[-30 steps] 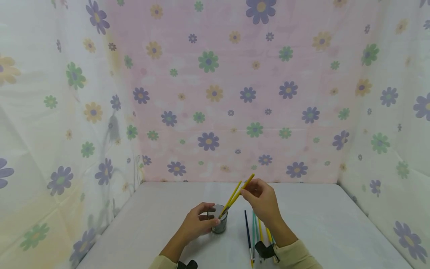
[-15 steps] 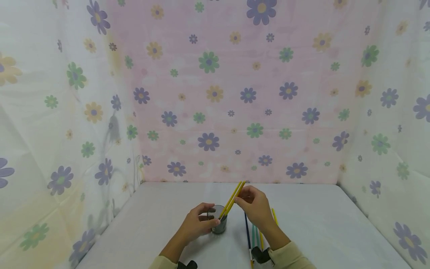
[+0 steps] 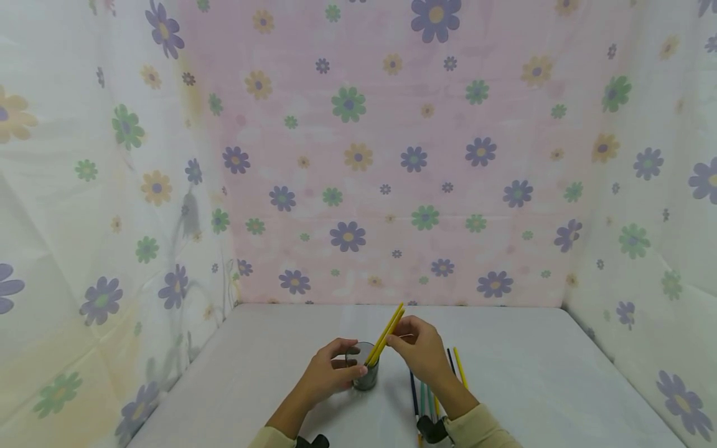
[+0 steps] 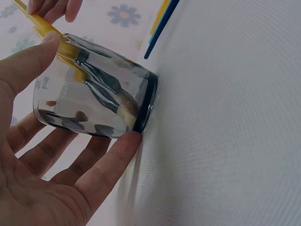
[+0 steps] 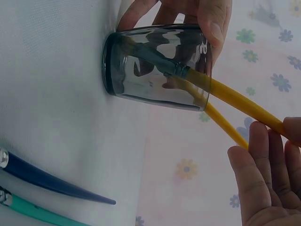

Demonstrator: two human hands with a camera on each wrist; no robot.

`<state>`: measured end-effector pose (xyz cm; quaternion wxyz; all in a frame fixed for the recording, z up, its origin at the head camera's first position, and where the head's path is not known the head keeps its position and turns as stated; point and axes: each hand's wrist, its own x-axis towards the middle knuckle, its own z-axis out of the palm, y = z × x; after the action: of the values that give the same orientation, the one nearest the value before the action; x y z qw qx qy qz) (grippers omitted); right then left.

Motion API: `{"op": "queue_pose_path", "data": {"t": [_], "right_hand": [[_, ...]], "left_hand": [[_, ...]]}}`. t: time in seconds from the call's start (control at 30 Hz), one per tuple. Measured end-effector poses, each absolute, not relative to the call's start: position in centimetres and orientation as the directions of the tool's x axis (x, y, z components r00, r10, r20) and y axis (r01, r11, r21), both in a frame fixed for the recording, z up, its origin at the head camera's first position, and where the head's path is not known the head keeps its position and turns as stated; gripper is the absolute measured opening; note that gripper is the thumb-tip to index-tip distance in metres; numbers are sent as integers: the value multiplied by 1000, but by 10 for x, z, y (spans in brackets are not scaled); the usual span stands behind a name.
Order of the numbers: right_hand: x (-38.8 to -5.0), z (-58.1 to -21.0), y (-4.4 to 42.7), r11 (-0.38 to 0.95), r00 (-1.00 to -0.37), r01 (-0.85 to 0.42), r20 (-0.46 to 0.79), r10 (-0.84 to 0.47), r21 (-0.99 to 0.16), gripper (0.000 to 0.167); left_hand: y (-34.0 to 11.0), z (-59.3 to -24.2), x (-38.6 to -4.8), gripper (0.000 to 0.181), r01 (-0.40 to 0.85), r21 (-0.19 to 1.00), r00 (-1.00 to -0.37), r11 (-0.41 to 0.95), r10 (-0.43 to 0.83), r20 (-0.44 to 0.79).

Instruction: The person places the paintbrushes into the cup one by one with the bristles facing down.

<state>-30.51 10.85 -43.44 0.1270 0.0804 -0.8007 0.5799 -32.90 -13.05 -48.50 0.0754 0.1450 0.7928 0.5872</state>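
Pinching yellow paintbrush (image 5: 242, 105) with right hand (image 3: 421, 350), tip down inside glass (image 3: 366, 379) on tabletop (image 3: 521, 373); left hand (image 3: 327, 372) curled round glass. Best done gently: steady glass, lean handle beside second brush (image 5: 226, 125).

I see the right hand (image 5: 273, 186) pinching a yellow brush (image 5: 240, 100) slanted into the smoky glass (image 5: 141, 87); a second yellow brush (image 5: 225, 124) leans there; the left hand (image 5: 212, 18) grips the glass's left side; a navy brush (image 5: 56, 182) and teal brush (image 5: 37, 214) lie to its right.

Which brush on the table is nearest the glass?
The dark blue brush at the row's left end; the row's other brushes lie farther right.
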Motion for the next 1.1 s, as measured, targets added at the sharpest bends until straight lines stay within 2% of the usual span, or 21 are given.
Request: {"op": "queue_pose_path", "data": {"t": [0.37,1.1], "right_hand": [[-307,-435,113,307,-955,-274,296,26,-911,20],[-311,-426,134,237,-981,-184,194,19,-954,27]], "left_hand": [[-131,-487,-330,75,154,960,-939,235,336,68],[-130,-488,-330,74,165,960,-939,228,335,82]]}}
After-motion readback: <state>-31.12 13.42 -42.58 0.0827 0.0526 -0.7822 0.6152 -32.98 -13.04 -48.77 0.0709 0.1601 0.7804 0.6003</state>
